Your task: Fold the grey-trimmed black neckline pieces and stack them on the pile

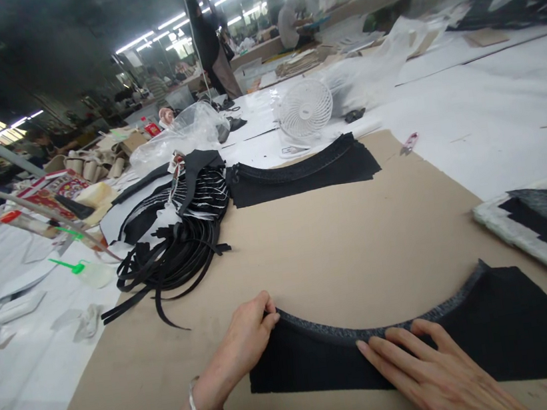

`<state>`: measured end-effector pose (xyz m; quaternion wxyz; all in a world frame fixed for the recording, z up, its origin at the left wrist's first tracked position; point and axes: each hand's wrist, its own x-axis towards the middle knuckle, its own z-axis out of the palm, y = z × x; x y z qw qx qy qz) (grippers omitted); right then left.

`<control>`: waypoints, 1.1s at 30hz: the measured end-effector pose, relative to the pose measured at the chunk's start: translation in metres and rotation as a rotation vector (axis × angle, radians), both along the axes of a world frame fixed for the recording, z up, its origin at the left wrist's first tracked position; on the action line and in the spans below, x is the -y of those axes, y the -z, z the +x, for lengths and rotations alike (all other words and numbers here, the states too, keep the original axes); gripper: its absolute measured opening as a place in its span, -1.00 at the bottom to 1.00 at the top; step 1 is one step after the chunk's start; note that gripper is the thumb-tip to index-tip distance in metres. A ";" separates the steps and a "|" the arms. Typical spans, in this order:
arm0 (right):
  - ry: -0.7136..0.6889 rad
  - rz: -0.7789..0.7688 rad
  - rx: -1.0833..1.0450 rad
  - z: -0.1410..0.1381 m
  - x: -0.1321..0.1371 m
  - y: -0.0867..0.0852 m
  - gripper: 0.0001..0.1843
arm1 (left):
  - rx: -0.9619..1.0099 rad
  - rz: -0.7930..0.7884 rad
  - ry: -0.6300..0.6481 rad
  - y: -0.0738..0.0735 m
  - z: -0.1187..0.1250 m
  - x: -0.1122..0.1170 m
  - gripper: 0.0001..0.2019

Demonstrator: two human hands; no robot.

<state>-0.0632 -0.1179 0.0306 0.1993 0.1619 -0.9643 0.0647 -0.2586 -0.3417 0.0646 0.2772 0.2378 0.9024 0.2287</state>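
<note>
The right hand (426, 366) lies palm down on a black fabric panel (319, 360), fingers extended and slightly parted. The fingertips rest along the grey strip (371, 332) at the curved edge, probably to keep the layers flat. The left hand (251, 332) pinches the left end of the curve between thumb and fingers, apparently to fix that end in position.

The panel is located at the near side of a brown board (349, 242), within reach of both hands. It is matt black, with a nearly straight lower edge and a concave upper edge. The strip is flecked dark grey and follows the curve to a raised point at the right. The board likely provides a smooth work surface.

Beyond the left hand, a looped bundle of black strips (184, 254) lies across the board's left side. Farther back, similar curved black pieces (305, 177) lie at the board's far edge, seemingly placed clear of the working area. Behind them stands a white fan (306, 110), facing the operator, presumably for cooling.
</note>
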 end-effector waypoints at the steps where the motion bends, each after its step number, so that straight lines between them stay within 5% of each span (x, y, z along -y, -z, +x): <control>1: -0.002 -0.003 -0.006 0.000 0.000 0.000 -0.37 | -0.002 -0.007 0.003 0.000 0.000 0.000 -0.93; 16: 0.017 -0.008 -0.025 -0.004 0.001 -0.005 -0.41 | -0.139 -0.128 -0.020 -0.003 0.009 -0.011 -0.89; 23: -0.043 -0.115 0.011 -0.032 0.040 -0.017 -0.50 | -0.184 -0.139 -0.098 0.002 0.014 -0.005 -0.84; 28: -0.061 -0.097 0.135 -0.058 0.073 0.003 -0.43 | -0.183 -0.117 -0.164 0.006 0.014 0.001 -0.90; 33: -0.019 -0.073 0.122 -0.062 0.079 0.017 -0.43 | -0.150 -0.071 -0.166 0.004 0.009 0.003 -0.92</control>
